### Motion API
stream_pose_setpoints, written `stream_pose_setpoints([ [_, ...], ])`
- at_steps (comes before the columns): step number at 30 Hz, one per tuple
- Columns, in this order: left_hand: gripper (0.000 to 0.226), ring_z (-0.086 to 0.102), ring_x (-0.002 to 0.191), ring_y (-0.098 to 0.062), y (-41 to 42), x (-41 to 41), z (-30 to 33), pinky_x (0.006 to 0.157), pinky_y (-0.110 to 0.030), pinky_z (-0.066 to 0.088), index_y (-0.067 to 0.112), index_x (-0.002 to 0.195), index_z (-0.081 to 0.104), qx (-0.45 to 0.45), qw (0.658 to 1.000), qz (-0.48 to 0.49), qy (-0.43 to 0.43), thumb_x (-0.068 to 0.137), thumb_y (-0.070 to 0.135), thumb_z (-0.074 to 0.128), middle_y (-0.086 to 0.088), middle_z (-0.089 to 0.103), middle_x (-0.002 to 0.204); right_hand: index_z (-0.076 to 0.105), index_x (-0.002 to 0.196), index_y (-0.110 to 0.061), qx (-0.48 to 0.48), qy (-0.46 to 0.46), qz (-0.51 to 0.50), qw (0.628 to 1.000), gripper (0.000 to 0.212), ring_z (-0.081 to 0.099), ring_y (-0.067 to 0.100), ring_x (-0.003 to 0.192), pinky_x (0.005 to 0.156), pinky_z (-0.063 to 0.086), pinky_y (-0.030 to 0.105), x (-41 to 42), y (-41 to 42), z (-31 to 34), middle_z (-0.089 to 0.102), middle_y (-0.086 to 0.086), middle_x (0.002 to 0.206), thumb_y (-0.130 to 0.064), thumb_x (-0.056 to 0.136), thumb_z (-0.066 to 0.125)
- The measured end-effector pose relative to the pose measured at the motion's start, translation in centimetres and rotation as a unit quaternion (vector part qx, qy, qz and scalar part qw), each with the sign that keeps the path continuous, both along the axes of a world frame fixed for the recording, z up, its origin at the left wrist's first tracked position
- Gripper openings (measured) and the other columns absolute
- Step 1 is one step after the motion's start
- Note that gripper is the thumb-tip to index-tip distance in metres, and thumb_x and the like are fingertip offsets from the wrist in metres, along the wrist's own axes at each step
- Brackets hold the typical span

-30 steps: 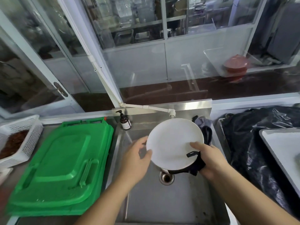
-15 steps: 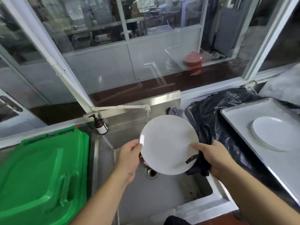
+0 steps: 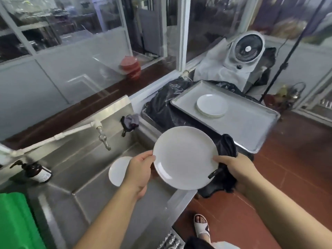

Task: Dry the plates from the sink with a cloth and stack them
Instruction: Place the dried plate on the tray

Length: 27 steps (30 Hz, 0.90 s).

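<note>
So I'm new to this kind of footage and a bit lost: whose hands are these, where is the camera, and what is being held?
There is no machine here. A person wears a wide-angle camera on the head, looking down at their own bare hands. The left hand holds one edge of a white plate; the right hand holds the other edge along with a dark cloth for drying. Below lies a steel sink with another plate in it. To the right, a metal tray carries a small stack of plates, presumably where the held one goes.
</note>
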<state>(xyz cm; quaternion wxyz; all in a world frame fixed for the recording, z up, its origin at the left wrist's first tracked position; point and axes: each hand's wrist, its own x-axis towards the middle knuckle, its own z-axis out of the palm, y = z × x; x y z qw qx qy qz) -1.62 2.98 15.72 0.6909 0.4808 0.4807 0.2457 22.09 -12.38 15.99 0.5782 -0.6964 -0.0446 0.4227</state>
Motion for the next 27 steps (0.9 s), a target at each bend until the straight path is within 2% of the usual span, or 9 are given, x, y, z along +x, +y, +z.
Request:
stream_pose_setpoints([
  [3,0.030,0.075,0.105,-0.028,-1.1,3.0,-0.1,0.092,-0.049,0.062,0.021,0.106,0.082,0.002,0.999,-0.050,0.008,0.102,0.009,0.055,-0.007,0.080,0.108,0.082,0.088,-0.019,0.015,0.003,-0.046,0.999,0.027,0.077,0.049,0.077,0.076,0.060,0.073,1.6,-3.3,0.0,0.079,0.025,0.094,-0.014,0.061,0.086],
  [6,0.026,0.074,0.109,-0.027,-2.6,6.3,0.1,0.099,-0.052,0.058,0.017,0.107,0.082,0.004,0.997,-0.078,0.016,0.101,0.008,0.058,-0.005,0.081,0.109,0.082,0.091,-0.018,0.026,-0.001,-0.085,0.996,0.026,0.077,0.049,0.082,0.077,0.061,0.069,3.8,-6.4,0.0,0.079,0.024,0.097,-0.011,0.067,0.085],
  [10,0.027,0.077,0.093,-0.023,-5.3,11.3,0.6,0.078,-0.040,0.063,0.017,0.097,0.084,-0.008,0.994,-0.113,0.010,0.099,0.004,0.059,-0.010,0.081,0.103,0.078,0.103,-0.012,0.037,0.005,-0.124,0.992,0.027,0.077,0.048,0.085,0.079,0.061,0.069,7.2,-10.5,-0.1,0.080,0.023,0.100,-0.002,0.078,0.080],
  [12,0.030,0.077,0.080,-0.020,-6.9,14.3,0.9,0.067,-0.035,0.062,0.018,0.095,0.084,-0.014,0.991,-0.133,0.007,0.099,0.003,0.058,-0.013,0.081,0.101,0.073,0.107,-0.006,0.042,0.007,-0.144,0.989,0.026,0.077,0.048,0.075,0.065,0.064,0.057,9.3,-12.7,-0.1,0.079,0.024,0.095,0.003,0.082,0.076],
  [15,0.027,0.075,0.072,-0.020,-9.9,19.5,1.2,0.060,-0.031,0.059,0.013,0.107,0.080,-0.013,0.989,-0.150,0.014,0.098,0.001,0.057,-0.015,0.080,0.099,0.068,0.106,-0.002,0.046,0.001,-0.167,0.985,0.023,0.075,0.044,0.061,0.050,0.059,0.041,13.3,-16.8,0.0,0.079,0.022,0.083,0.004,0.085,0.074],
  [19,0.023,0.075,0.078,-0.023,-14.9,27.1,1.4,0.063,-0.031,0.059,0.008,0.114,0.075,-0.018,0.984,-0.175,0.011,0.098,0.000,0.061,-0.016,0.080,0.101,0.069,0.103,-0.005,0.046,-0.002,-0.211,0.976,0.020,0.070,0.033,0.050,0.043,0.052,0.034,19.6,-23.2,-0.5,0.076,0.018,0.076,0.001,0.085,0.076],
  [22,0.023,0.073,0.085,-0.026,-18.4,32.4,1.7,0.065,-0.032,0.060,0.009,0.114,0.075,-0.019,0.979,-0.201,0.011,0.098,0.001,0.062,-0.019,0.079,0.103,0.071,0.104,-0.006,0.040,-0.010,-0.239,0.970,0.023,0.074,0.037,0.062,0.050,0.058,0.044,24.0,-27.3,-0.7,0.079,0.020,0.086,-0.002,0.082,0.078],
  [24,0.024,0.075,0.084,-0.026,-20.3,35.4,1.9,0.067,-0.032,0.061,0.010,0.116,0.074,-0.023,0.975,-0.222,0.008,0.098,0.001,0.061,-0.017,0.079,0.103,0.074,0.104,-0.006,0.032,-0.009,-0.254,0.967,0.026,0.078,0.045,0.082,0.072,0.062,0.064,26.4,-29.5,-0.6,0.079,0.023,0.097,-0.003,0.079,0.080],
  [27,0.024,0.076,0.086,-0.024,-22.7,39.4,1.8,0.072,-0.035,0.063,0.010,0.119,0.073,-0.024,0.969,-0.244,0.015,0.099,0.002,0.061,-0.014,0.080,0.103,0.075,0.106,-0.006,0.023,0.001,-0.276,0.961,0.025,0.077,0.047,0.086,0.078,0.061,0.067,29.4,-32.4,-0.6,0.079,0.023,0.098,-0.004,0.081,0.080],
])
